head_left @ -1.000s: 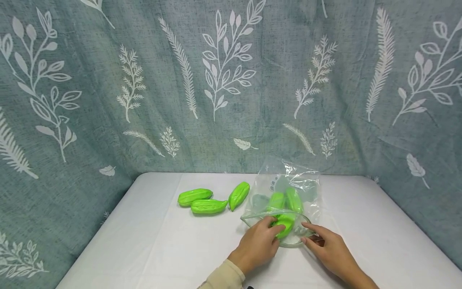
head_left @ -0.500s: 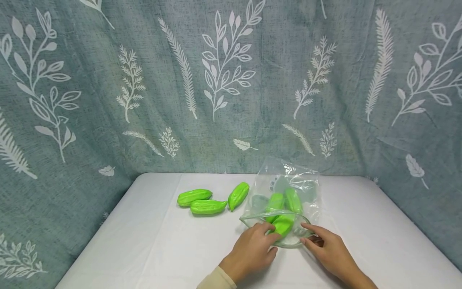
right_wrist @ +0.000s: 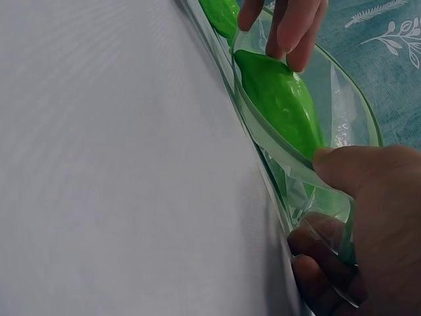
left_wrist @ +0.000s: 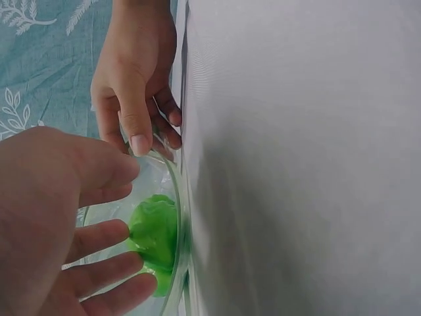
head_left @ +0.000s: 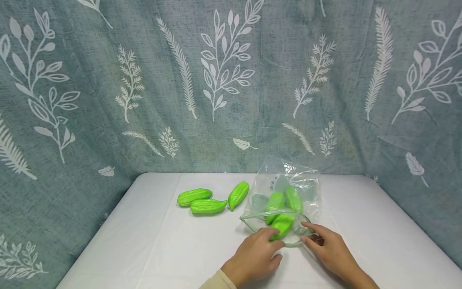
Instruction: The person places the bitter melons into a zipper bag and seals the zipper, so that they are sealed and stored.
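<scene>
A clear zip bag [head_left: 310, 174] lies with its mouth spread toward me. Deeper inside rest two bright green ridged vegetables, shaped like bitter melons, one on the left [head_left: 276, 203] and one on the right [head_left: 294, 199]. A third green vegetable [head_left: 283, 224] lies just within the mouth. My left hand [head_left: 257, 253] is at the near rim, its fingers [left_wrist: 108, 266] loosely extended by that third vegetable and the thumb apart. My right hand [head_left: 331, 249] pinches the bag's right rim between thumb [right_wrist: 352, 168] and fingers, as the right wrist view shows.
Left of the bag, three more green vegetables lie on the white-covered table [head_left: 151, 249]: one at the back [head_left: 195, 197], one in front of it [head_left: 208, 206], and one angled beside the bag [head_left: 239, 195]. A leaf-patterned curtain [head_left: 180, 100] rises behind and along both sides.
My left hand has drawn back slightly toward me and loosened from the third vegetable, which now shows more and sits a little further left. The right hand stays at the rim.
</scene>
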Tool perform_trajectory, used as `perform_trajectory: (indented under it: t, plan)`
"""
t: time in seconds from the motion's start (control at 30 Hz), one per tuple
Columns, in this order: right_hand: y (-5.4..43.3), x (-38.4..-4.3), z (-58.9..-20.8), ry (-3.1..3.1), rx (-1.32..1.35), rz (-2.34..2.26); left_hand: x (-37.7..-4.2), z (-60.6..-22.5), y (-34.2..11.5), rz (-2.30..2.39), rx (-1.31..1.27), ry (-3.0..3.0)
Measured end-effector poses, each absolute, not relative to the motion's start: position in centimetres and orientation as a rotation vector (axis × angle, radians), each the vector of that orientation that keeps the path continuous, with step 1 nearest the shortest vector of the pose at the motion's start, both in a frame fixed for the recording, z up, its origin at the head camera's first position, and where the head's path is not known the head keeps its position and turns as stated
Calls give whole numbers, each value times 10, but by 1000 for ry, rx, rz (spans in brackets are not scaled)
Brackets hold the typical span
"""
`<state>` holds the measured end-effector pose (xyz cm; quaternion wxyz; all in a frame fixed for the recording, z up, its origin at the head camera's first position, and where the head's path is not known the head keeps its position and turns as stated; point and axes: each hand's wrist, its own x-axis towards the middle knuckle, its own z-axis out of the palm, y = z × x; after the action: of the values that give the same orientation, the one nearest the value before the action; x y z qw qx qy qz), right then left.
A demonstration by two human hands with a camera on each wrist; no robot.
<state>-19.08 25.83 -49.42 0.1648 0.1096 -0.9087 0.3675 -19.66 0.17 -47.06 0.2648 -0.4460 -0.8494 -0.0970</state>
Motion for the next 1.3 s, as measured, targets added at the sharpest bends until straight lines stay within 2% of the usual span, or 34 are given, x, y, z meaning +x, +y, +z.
perform_trajectory:
  t: [1.3]
  plan:
    - [257, -190, -491, -2605, 305, 1012, -201, -468, 17, -205, -1246, -2443]
